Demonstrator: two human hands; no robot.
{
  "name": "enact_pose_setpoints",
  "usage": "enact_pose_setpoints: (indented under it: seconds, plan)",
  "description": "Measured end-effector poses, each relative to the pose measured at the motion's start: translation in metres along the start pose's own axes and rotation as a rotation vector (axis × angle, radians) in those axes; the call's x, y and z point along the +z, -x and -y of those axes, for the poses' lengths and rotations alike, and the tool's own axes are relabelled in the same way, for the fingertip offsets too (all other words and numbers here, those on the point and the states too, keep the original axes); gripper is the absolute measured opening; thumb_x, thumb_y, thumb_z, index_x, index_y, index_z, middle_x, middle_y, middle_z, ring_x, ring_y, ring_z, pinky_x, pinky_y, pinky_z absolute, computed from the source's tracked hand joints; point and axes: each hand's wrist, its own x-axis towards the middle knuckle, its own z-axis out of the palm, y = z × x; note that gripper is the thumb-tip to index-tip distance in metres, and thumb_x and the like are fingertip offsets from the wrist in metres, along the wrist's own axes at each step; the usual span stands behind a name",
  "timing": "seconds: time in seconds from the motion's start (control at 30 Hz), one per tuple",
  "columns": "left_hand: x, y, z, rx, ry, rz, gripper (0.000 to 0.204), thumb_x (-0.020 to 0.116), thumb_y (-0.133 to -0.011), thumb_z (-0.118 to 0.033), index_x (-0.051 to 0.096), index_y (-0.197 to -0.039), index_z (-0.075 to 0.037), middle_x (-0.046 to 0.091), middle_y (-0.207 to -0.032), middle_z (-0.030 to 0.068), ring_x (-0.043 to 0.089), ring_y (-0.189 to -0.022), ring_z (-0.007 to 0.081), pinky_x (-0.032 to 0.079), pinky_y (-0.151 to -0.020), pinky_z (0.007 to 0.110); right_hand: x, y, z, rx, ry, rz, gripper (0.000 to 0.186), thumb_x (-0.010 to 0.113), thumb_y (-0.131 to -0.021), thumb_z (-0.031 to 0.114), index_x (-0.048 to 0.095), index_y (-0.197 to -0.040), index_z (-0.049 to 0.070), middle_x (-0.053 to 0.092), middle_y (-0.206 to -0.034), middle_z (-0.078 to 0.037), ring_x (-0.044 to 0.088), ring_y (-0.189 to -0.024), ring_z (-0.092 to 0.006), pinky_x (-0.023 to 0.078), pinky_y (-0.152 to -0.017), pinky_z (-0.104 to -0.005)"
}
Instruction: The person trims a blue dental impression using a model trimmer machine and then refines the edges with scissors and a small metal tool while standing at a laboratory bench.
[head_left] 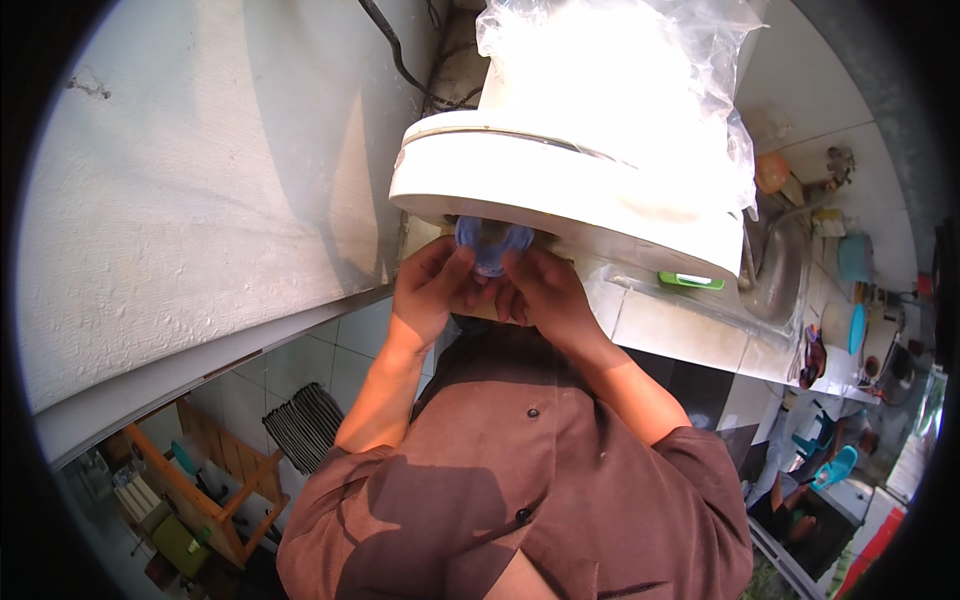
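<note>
A bulky white round appliance [560, 165], washed out by glare, is draped with clear crinkled plastic [725, 55]. Just beneath its curved lower rim is a blue U-shaped piece [519, 240], gripped from both sides. My left hand [436, 277] is closed on its left side, thumb uppermost, and my right hand [540, 285] is closed on its right side. The fingers of both hands meet below the piece and partly hide one another. Whether the piece is attached to the appliance or separate, I cannot tell.
A white wall [160, 180] fills the left, near a black cord [395, 50]. Right are a tiled counter [660, 330], a green container [690, 283] and a steel sink [780, 270] among small items. Below are a wooden frame [225, 500] and, far right, part of another person [780, 510] near blue plastic seats.
</note>
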Motion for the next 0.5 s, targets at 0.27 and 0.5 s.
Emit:
enact_pose_setpoints:
  seconds: [0.27,0.5]
  plan:
    - [-0.0034,-0.0099,0.0001,-0.090,0.027,0.005,0.024,0.052,-0.102,-0.023,0.062,-0.098,-0.002,0.062,-0.078,0.0038,0.055,-0.057,0.0096,0.042,-0.051,0.022,0.0020,-0.0106,-0.0024,0.004,-0.009,-0.049,0.039,0.045,-0.105,0.036,0.059,-0.093,0.002,0.062,-0.070,-0.004,0.056,-0.055,-0.0082,0.040,-0.048,-0.0226]
    - [0.0006,-0.0094,0.0016,-0.092,0.030,-0.035,0.024,0.055,-0.101,-0.025,0.062,-0.097,-0.002,0.062,-0.077,0.0027,0.055,-0.059,0.0089,0.042,-0.051,0.022,0.0021,-0.0098,0.0025,0.071,-0.044,-0.042,0.037,0.045,-0.105,0.036,0.057,-0.097,0.001,0.059,-0.077,-0.006,0.056,-0.060,-0.0120,0.042,-0.053,-0.0253]
